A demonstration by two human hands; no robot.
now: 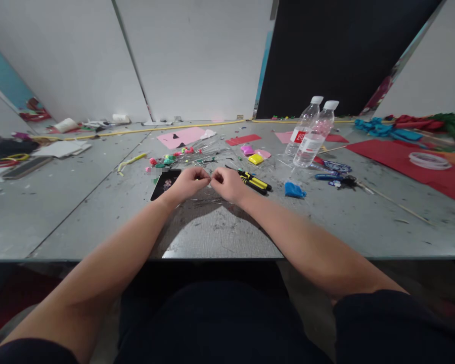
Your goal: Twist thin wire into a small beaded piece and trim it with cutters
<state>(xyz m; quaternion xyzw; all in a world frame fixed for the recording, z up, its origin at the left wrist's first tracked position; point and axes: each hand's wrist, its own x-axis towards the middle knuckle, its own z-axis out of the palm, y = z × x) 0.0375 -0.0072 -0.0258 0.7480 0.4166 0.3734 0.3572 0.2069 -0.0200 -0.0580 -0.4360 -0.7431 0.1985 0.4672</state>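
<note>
My left hand [190, 183] and my right hand [228, 184] meet fingertip to fingertip just above the grey table [109, 212]. Both are closed in a pinch; whatever lies between the fingertips is too small to make out. Beside my left hand a black phone [164, 185] lies flat, partly covered by the hand. Yellow-and-black pliers [258, 183] rest to the right of my right hand. Behind the hands is a heap of small pink, red and green pieces [170, 157] with clear plastic film. A blue packet [294, 190] lies further right.
Two clear plastic bottles [311, 142] stand at the right, behind the blue packet. Yellow [256, 159] and purple packets [246, 149] lie at mid-table. Red sheets [409, 167] and a thin stick [398, 203] occupy the right side. A yellow cord [129, 132] runs along the back.
</note>
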